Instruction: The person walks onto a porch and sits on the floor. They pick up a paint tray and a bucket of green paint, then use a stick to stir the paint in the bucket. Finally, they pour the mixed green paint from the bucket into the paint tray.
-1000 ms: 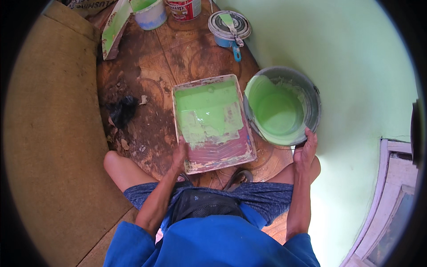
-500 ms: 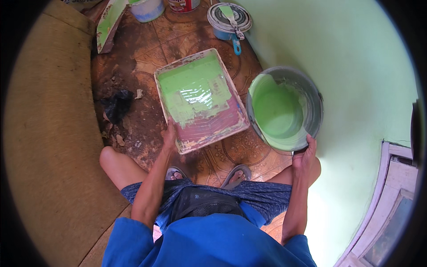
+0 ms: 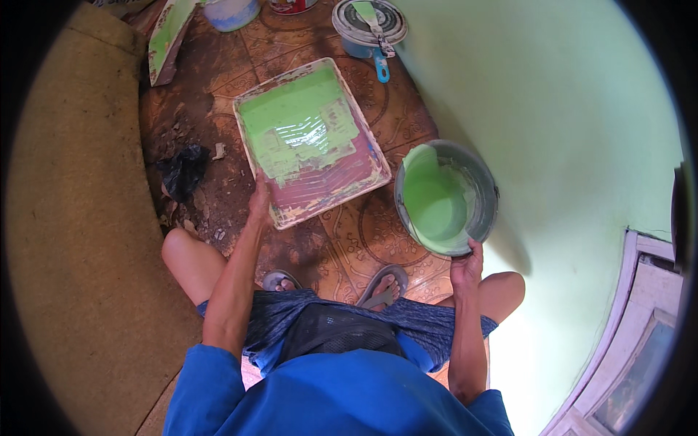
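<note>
My left hand [image 3: 259,200] is closed on the near left edge of a paint tray [image 3: 342,195], its thumb over the rim. Green paint [image 3: 291,112] fills the tray's far end, and its near ribbed slope shows reddish-brown through smears. At the right, my right hand [image 3: 467,266] grips the near rim of a grey bucket [image 3: 482,190]. The bucket tilts toward the tray but stands apart from it. Green paint [image 3: 435,203] lies inside and coats the bucket's left wall. The fingers under both rims are partly hidden.
A lidded tub [image 3: 356,48] bears a putty knife [image 3: 373,27]; a blue handle [image 3: 381,65] sticks out beside it. A white tub [image 3: 231,13] and red can [image 3: 292,6] stand far back. Left are a black plastic bag [image 3: 183,172] and brown sofa [image 3: 80,218]; right, a green wall [image 3: 567,145].
The bucket has moved nearer and left with my right hand, and tilts more to the left. The tray and my left hand appear slightly farther up and left, as does the background.
</note>
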`<state>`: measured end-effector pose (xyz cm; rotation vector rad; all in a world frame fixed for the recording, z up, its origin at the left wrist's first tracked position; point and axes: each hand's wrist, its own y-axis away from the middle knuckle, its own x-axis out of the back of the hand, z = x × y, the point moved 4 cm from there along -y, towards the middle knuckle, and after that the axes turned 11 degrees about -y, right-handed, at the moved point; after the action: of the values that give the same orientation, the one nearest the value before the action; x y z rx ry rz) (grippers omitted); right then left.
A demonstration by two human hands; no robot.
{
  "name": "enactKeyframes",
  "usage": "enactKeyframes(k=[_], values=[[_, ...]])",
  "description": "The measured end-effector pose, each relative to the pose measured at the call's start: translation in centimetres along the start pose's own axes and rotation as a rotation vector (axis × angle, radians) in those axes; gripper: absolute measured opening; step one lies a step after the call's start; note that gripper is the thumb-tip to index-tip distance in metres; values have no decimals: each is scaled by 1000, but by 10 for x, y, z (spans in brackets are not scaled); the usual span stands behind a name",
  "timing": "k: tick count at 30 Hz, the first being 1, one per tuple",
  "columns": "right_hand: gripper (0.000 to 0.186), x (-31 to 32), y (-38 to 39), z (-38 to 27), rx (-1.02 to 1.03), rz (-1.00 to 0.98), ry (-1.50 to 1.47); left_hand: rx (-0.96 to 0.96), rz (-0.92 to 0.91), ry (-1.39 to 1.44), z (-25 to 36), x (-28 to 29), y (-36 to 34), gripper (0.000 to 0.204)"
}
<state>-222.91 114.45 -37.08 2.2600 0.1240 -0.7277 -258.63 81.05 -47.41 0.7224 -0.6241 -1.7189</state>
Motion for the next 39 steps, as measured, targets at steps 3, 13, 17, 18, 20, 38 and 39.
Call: enactKeyframes(k=[3, 13, 17, 18, 20, 38, 39], values=[[36, 1, -7, 12, -20, -19, 64, -3, 12, 10, -9, 12, -12, 94], [53, -98, 48, 4, 1124, 55, 1369, -36, -21, 47, 0, -5, 14, 94], [42, -213, -5, 42, 887, -470, 1404, 15, -8, 78, 3, -3, 13, 93], [41, -244, -25, 49, 1078, -544, 1351, 31, -14, 81, 1, -6, 4, 92], [47, -289, -74, 69, 962, -547, 1402, 31, -17, 83, -4, -6, 5, 90], [35, -383, -107, 105, 1166, -457, 1545, -74, -136, 54, 18, -48, 71, 75], [33, -383, -103, 104, 1190, -453, 1495, -72, -145, 68, 15, -50, 73, 75]])
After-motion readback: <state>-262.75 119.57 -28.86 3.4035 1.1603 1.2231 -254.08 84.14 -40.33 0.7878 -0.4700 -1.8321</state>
